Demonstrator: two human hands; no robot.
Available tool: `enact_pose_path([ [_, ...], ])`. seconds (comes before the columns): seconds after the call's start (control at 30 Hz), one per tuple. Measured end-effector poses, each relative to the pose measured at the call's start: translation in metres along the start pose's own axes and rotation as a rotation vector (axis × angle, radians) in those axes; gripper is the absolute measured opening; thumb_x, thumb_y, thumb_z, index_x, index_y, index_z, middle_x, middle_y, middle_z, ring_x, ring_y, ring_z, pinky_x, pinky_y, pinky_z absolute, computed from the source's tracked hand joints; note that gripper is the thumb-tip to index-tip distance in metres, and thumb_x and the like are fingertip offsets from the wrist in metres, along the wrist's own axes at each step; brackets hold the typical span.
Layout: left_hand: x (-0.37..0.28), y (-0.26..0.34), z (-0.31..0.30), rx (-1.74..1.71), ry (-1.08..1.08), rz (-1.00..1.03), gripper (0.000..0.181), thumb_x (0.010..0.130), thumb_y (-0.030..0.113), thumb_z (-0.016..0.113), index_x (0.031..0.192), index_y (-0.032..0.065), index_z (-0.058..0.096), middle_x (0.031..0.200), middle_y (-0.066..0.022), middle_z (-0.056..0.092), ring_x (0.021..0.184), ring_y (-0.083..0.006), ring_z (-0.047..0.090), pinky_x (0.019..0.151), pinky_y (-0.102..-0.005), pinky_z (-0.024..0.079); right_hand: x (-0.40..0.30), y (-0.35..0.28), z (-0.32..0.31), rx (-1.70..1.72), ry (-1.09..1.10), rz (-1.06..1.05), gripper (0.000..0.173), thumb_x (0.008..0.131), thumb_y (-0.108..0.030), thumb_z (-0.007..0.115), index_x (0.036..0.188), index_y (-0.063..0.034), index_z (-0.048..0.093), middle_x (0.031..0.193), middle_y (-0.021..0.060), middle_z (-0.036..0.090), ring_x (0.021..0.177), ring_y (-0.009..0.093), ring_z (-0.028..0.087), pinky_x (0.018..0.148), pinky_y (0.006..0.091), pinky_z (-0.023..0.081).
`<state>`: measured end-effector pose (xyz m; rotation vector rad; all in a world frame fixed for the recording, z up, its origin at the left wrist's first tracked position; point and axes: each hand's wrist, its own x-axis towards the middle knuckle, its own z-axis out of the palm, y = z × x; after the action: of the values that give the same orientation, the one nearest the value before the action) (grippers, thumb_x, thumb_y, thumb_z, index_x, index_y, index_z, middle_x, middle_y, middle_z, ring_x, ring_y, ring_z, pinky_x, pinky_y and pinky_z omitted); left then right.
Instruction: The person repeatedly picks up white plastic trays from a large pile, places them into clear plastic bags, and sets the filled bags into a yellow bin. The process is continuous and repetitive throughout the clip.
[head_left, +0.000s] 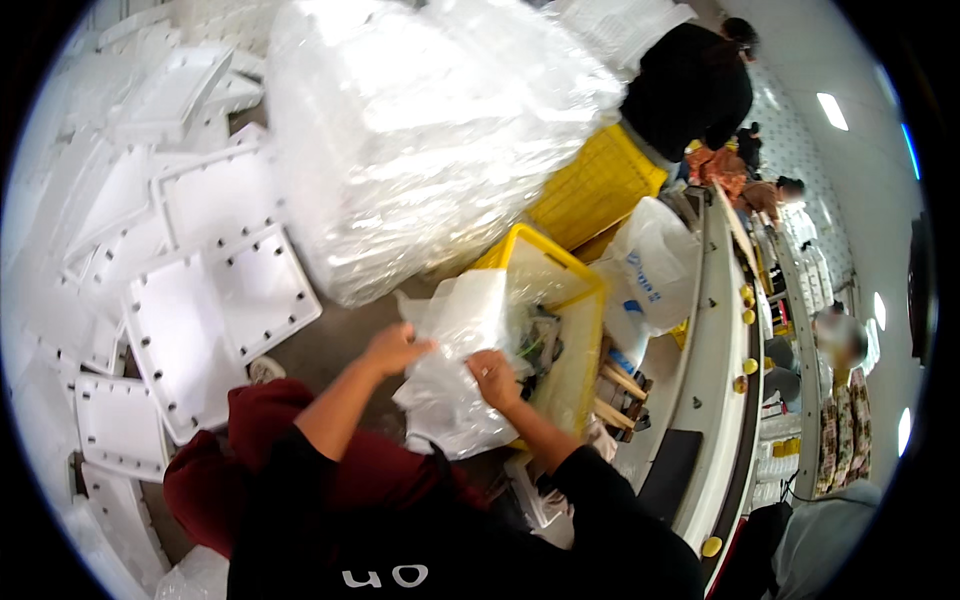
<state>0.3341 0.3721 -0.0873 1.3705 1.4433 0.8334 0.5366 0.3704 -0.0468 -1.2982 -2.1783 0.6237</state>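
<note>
A crumpled clear plastic bag (457, 405) hangs between my two hands, over the near side of a yellow-rimmed plastic crate (592, 352). My right hand (495, 379) has its fingers closed on the bag's upper part. At the bag's left side is my left hand (394, 350), slightly blurred; its thumb points at the plastic, and whether it grips is unclear. A whitish sheet of plastic or foam (476, 300) rises above the bag against the crate's rim. Dark and green items lie inside the crate, partly hidden by the plastic.
White foam boxes (176, 337) lie piled at left. A large plastic-wrapped stack (435, 150) stands ahead, beside a yellow crate (600, 187). A white bag (652, 262) hangs near the conveyor (709, 360), which carries yellow round fruit (711, 546). Several people are at right; one (686, 90) bends at the top.
</note>
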Motion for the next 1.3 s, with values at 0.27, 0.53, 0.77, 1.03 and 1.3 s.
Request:
enact_pose_path([
  [0.27,-0.009,0.024,0.040,-0.518,0.003,-0.201,0.018,0.056,-0.001,0.047,0.070,0.0040,0.039,0.059,-0.0067,0.045,0.053,-0.0133,0.046,0.045,-0.0235,0.036,-0.004,0.004,-0.024,-0.192,-0.569,0.047,0.021,0.067,-0.022,0.049,0.076,-0.0041,0.054,0.070,0.0088,0.053,0.069,0.025,0.048,0.062,0.0323,0.038],
  [0.53,-0.024,0.046,0.038,-0.357,0.127,0.113,0.028,0.058,0.001,0.054,0.078,0.0034,0.035,0.061,-0.0026,0.042,0.050,-0.0069,0.040,0.043,-0.0180,0.033,0.039,-0.041,-0.010,0.166,-0.547,0.328,0.035,0.069,-0.036,0.047,0.065,-0.0015,0.048,0.058,0.0093,0.051,0.055,0.016,0.049,0.052,0.0262,0.038],
  [0.77,-0.058,0.071,-0.013,-0.914,-0.081,-0.378,0.035,0.061,0.004,0.055,0.091,0.0018,0.037,0.054,0.0010,0.039,0.039,-0.0047,0.035,0.032,-0.0169,0.027,0.048,-0.065,-0.003,0.626,-0.234,0.235,0.010,0.067,-0.007,0.053,0.062,-0.0059,0.044,0.052,-0.0055,0.040,0.048,0.001,0.033,0.044,0.0145,0.028],
  [1.03,-0.075,0.049,-0.039,-1.332,0.111,-0.148,0.010,0.068,0.004,0.049,0.072,0.0088,0.041,0.054,0.0019,0.039,0.039,-0.0050,0.037,0.031,-0.0160,0.028,0.046,-0.072,-0.024,0.344,-0.395,0.191,0.018,0.065,-0.013,0.055,0.075,-0.0031,0.042,0.048,-0.0015,0.040,0.044,0.005,0.036,0.041,0.0178,0.030],
  [1.3,-0.098,0.050,-0.045,-0.624,0.355,0.120,0.007,0.064,-0.002,0.045,0.063,0.0047,0.041,0.050,0.0051,0.038,0.046,-0.0028,0.042,0.038,-0.0183,0.032,0.062,-0.116,0.011,0.323,-0.837,0.076,0.030,0.065,-0.029,0.055,0.072,-0.0004,0.048,0.052,0.0068,0.047,0.050,0.016,0.047,0.049,0.0259,0.038],
])
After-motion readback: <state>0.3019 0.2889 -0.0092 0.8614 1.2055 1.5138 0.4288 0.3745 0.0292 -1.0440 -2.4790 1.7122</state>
